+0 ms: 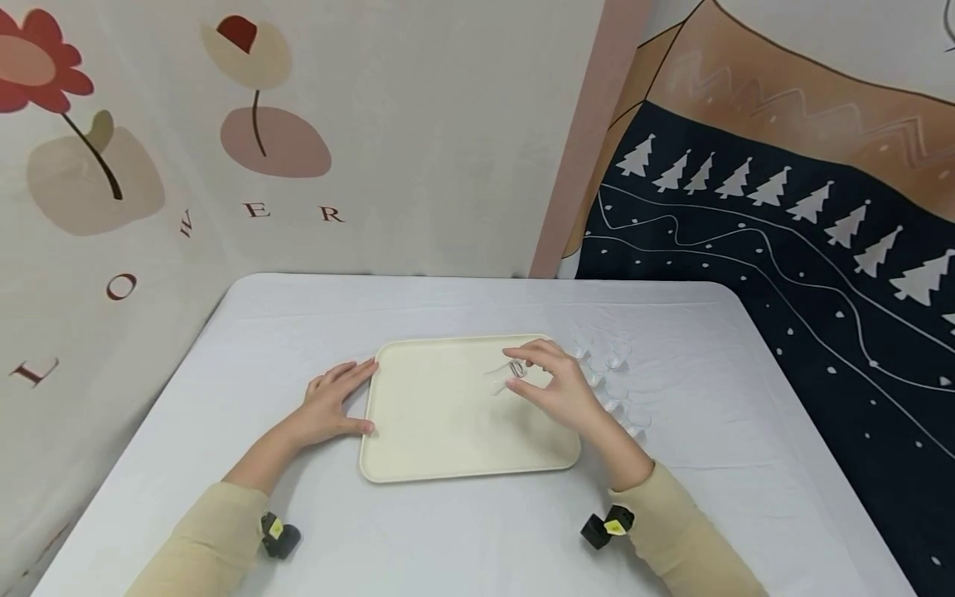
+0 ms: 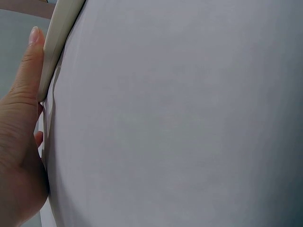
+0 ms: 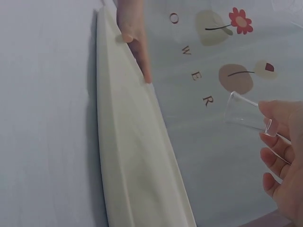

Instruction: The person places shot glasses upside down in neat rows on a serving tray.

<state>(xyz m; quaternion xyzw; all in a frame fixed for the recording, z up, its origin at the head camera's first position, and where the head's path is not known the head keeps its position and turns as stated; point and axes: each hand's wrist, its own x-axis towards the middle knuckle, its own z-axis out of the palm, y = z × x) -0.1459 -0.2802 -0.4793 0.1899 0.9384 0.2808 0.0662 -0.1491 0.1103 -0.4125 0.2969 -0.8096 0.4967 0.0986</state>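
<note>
A cream rectangular tray [image 1: 433, 414] lies on the white-covered table. My left hand [image 1: 326, 406] rests against its left edge, fingers straight and spread, with the thumb along the rim. In the left wrist view, the thumb [image 2: 29, 66] lies against the tray's outer side. Over the right part of the tray, my right hand [image 1: 563, 390] pinches a small clear glass [image 3: 246, 113] near its base between thumb and fingers. The glass is tilted onto its side, its wide mouth pointing left, held above the tray surface.
Several more clear glasses [image 1: 615, 402] stand in a cluster just right of the tray, partly behind my right hand and forearm. White cloth [image 1: 448, 539] covers the table. A wall with flower prints [image 1: 448, 166] rises behind; a dark tree-patterned hanging [image 1: 746, 232] is at the right.
</note>
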